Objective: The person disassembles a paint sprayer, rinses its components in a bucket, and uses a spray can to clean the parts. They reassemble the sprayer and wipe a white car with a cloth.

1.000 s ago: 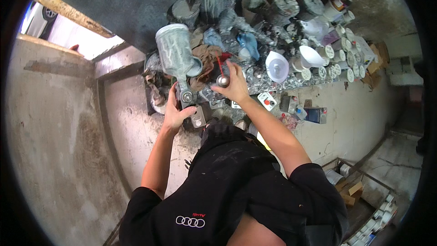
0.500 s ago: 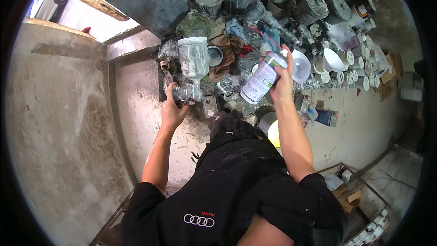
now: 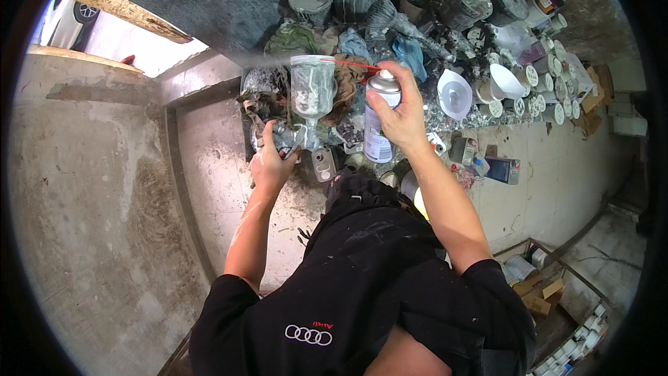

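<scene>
My left hand (image 3: 271, 165) is closed around the handle of a paint spray gun (image 3: 309, 134), a paint-smeared tool. On top of the gun sits a translucent cup (image 3: 311, 92) with a pale lid, streaked with grey and white. In my right hand (image 3: 405, 111) an aerosol can (image 3: 377, 131) stands upright, my index finger on its nozzle. A thin red straw (image 3: 351, 63) runs left from the nozzle to the top of the cup. Whitish mist (image 3: 261, 60) streams off leftward past the lid.
A cluttered bench holds rags (image 3: 296, 36), buckets (image 3: 309, 1), a white funnel-shaped cup (image 3: 506, 82) and several small paint tubs (image 3: 550, 66). Metal cans (image 3: 502, 170) stand below its front edge. At left is a bare concrete wall (image 3: 90, 188) with an opening; a car (image 3: 72, 19) is outside.
The aerosol can has gone from tilted to upright and moved slightly left. Its red straw now points at the cup, and mist has appeared. The spray gun has shifted slightly right.
</scene>
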